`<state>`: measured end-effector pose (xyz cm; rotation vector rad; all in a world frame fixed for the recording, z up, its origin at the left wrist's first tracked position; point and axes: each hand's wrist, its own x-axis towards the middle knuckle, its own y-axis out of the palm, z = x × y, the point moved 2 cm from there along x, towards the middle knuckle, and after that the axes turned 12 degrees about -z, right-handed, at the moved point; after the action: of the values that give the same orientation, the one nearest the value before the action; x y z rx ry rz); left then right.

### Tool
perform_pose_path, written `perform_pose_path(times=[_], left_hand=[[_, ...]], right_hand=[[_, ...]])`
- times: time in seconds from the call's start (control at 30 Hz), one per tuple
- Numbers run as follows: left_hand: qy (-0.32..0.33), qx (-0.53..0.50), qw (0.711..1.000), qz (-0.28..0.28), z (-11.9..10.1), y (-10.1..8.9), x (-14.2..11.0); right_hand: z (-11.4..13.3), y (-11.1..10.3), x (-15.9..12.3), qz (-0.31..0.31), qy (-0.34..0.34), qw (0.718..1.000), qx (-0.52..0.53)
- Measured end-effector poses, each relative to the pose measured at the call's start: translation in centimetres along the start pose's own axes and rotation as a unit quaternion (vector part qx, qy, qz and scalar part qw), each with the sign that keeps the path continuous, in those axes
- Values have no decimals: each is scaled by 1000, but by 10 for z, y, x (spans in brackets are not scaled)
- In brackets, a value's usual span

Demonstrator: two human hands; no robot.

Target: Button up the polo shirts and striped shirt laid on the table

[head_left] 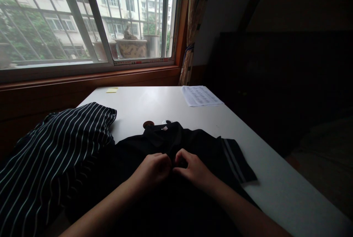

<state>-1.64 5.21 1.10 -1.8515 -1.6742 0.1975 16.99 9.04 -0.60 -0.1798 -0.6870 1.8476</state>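
A black short-sleeved shirt [132, 145] with a collar lies spread out in front of me, and its right sleeve shows two grey stripes near the cuff. My left hand [158, 167] is closed on the front of the shirt, below the collar. Close beside it, my right hand [190, 167] has thumb and forefinger curled in on the same part of the cloth. The exact bit of cloth between the fingers is too dark to make out. A black garment with white stripes [68, 137] lies bunched to the left of my left arm.
The white table [138, 101] stands below a barred window [129, 16]. Printed papers [202, 95] lie at its far right corner, a yellow note [111, 90] at the far left. A brown round object [148, 124] and a white round one [167, 122] sit behind the collar.
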Motion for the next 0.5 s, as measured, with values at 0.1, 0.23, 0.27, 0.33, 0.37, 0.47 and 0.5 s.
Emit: perform_pose_path(times=[0.1,0.23,0.27,0.33,0.37,0.47,0.5], left_hand=[[-43,-18,999,-6,-6,-2,1],[-76,-18,996,-29,-6,2,-1],[-78,-18,996,-35,-5,3,-2],[-83,-18,995,-43,-3,5,-3],[-87,-19,995,-47,-2,5,-3],[-100,-30,993,-61,0,5,-3],[-105,-36,992,-65,1,5,-3]], right_hand=[[-1,1,-1,-13,-11,1000,-5],[-1,1,-1,-24,-29,999,-11],[0,1,-1,-25,-35,999,-12],[1,1,-2,-28,-46,998,-12],[2,1,-2,-29,-50,998,-12],[3,0,-2,-32,-54,998,-4],[3,-1,-2,-32,-53,998,0]])
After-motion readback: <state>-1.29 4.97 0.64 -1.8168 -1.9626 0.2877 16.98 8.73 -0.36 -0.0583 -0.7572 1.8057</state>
